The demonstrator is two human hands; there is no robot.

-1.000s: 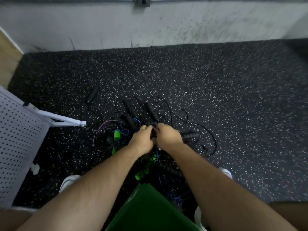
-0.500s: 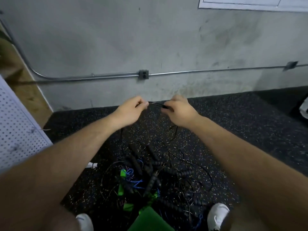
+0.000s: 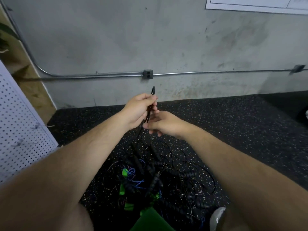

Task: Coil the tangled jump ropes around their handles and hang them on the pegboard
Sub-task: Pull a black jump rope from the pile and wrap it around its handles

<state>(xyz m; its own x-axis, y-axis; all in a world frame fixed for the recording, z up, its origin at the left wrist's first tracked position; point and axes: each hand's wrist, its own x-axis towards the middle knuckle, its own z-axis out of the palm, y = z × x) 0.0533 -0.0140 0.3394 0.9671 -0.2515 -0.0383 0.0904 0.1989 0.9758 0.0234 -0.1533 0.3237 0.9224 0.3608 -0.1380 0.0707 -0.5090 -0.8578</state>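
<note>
A: Now the left hand (image 3: 138,112) is rising above the right hand (image 3: 166,124), no longer level, pinching a doubled black rope (image 3: 153,90).
B: Right one gripping?
A: Can't tell; it's sitting just beside the strands trailing down into the pile (image 3: 155,177) on the floor (image 3: 233,130).

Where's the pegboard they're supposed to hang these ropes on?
In the head view the white pegboard stands at the far left edge, left of the tangled rope pile on the floor.
</note>
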